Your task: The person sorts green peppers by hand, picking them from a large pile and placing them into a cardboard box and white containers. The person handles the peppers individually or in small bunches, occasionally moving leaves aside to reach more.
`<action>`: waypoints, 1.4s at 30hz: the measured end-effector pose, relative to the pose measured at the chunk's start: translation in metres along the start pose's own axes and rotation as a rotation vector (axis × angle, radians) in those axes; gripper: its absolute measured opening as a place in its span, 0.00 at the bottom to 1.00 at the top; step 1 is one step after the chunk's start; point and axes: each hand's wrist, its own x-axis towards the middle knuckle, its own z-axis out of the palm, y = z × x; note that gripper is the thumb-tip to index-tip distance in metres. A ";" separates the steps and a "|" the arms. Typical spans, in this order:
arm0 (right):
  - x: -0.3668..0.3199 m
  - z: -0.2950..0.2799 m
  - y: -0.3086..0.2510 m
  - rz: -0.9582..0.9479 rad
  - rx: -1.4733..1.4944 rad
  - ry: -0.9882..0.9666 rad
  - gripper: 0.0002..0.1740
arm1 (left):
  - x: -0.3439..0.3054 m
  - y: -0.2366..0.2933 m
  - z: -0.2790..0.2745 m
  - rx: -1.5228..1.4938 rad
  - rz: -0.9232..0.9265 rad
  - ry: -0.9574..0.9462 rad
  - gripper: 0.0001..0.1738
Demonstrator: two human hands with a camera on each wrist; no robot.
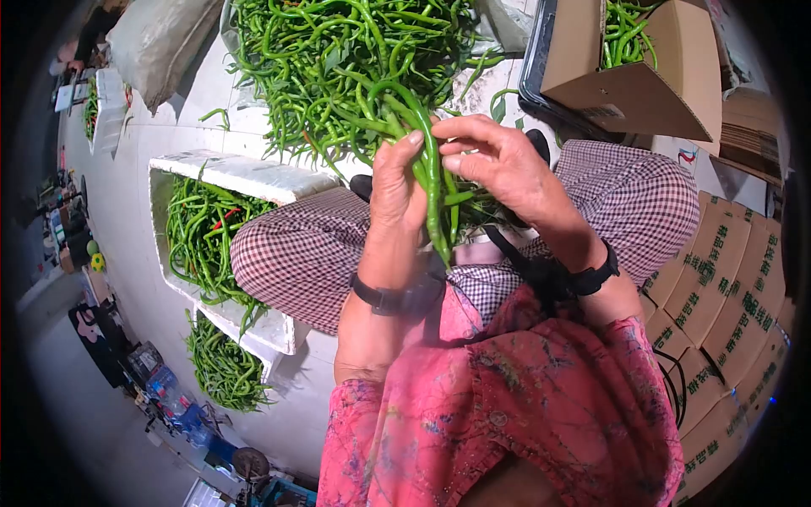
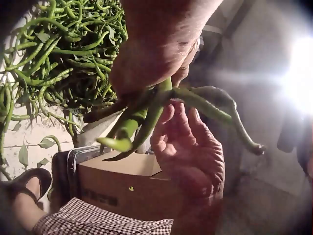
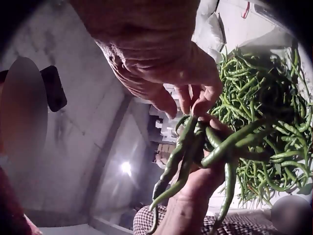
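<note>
My left hand (image 1: 399, 188) grips a bunch of long green peppers (image 1: 436, 198) upright above my lap. Their tips hang down past the palm. My right hand (image 1: 473, 152) reaches in from the right and pinches the top of one pepper in that bunch. In the right wrist view the right hand's fingertips (image 3: 198, 104) close on the pepper stems (image 3: 188, 128), with the left hand (image 3: 195, 191) below them. In the left wrist view the left hand (image 2: 156, 58) holds the peppers (image 2: 146, 115), and the right hand (image 2: 188, 152) lies under them.
A big pile of green peppers (image 1: 338, 68) lies on the floor in front of my knees. A white foam box (image 1: 245, 173) with peppers stands at left, a cardboard box (image 1: 642, 84) with peppers at upper right. Flat cartons (image 1: 718, 296) are stacked at right.
</note>
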 end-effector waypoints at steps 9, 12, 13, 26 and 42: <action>0.004 -0.011 0.020 0.092 0.105 -0.039 0.32 | -0.009 0.000 0.013 -0.027 -0.038 -0.118 0.22; 0.001 -0.010 0.012 0.246 0.246 0.046 0.28 | -0.008 0.000 0.006 -0.149 -0.056 -0.140 0.23; 0.000 -0.011 0.012 0.247 0.249 0.050 0.28 | -0.007 0.000 0.005 -0.147 -0.060 -0.140 0.23; -0.002 -0.007 0.005 0.125 0.048 -0.028 0.37 | -0.016 -0.009 0.023 -0.056 0.001 -0.249 0.29; -0.005 -0.011 0.041 0.016 0.270 -0.088 0.34 | -0.013 -0.023 0.035 0.347 0.120 0.024 0.14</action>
